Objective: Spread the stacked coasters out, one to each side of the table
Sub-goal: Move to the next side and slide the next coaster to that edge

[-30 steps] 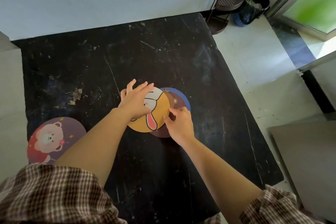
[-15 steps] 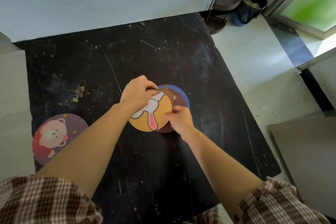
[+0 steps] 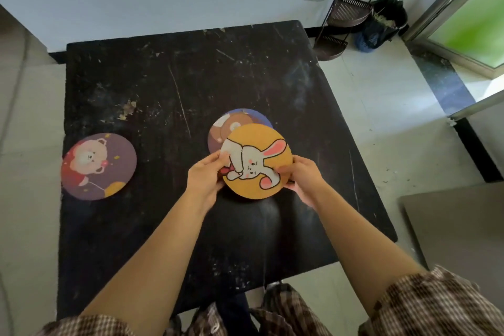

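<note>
head view: orange rabbit coaster (image 3: 257, 160) held over the middle of the black table (image 3: 191, 84), lifted off the rest of the stack. left hand (image 3: 205, 175) pinches its left rim, thumb on top; right hand (image 3: 302, 177) pinches the right rim, fingers closed on the edge. blue bear coaster (image 3: 234, 124) lies on the table beneath and behind it. purple bear coaster (image 3: 98, 166) sits flat at the left edge. judgement: thin, light, stiff disc; hard to lift once flat, so grip by the rim.
</note>
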Demonstrator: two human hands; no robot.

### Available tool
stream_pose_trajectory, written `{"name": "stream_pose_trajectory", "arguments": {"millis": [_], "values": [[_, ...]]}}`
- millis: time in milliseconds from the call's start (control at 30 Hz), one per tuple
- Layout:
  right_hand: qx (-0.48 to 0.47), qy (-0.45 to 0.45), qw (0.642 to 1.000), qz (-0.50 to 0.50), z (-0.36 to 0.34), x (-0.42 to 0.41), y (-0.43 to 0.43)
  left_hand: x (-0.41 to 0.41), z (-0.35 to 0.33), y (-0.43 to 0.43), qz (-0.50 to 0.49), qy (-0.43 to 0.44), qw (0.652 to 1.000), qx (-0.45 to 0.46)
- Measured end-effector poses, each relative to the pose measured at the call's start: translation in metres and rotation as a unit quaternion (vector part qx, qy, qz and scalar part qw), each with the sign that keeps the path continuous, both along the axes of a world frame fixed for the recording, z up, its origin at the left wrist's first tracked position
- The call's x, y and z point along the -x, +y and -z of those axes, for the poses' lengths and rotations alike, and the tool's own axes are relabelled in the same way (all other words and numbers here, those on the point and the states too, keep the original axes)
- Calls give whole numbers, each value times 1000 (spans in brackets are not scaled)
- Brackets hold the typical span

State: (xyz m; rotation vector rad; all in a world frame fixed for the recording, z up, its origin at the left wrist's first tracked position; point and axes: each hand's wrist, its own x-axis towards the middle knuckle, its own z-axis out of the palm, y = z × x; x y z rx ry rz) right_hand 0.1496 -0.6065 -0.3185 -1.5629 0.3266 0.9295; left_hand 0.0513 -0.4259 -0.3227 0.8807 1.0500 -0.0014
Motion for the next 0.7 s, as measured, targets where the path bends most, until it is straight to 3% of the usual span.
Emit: {"name": "stream_pose_trajectory", "arguments": {"millis": [100, 300, 433, 500, 600, 700], "values": [[39, -30, 999, 10, 5, 7, -24, 35, 11, -39, 13, 39, 999, -7], [104, -119, 970, -184, 9, 23, -64, 82, 18, -89, 62, 87, 994, -32], [120, -138, 942, -282, 8, 36, -72, 104, 23, -107, 125, 141, 961, -203], [108, -139, 953, -247, 10, 45, -70, 115, 25, -114, 116, 170, 943, -263], [95, -102, 977, -160, 15, 55, -68, 131, 27, -119, 41, 191, 950, -245], [133, -90, 970, -181, 22, 67, -72, 146, 30, -124, 15, 194, 958, -211]]}}
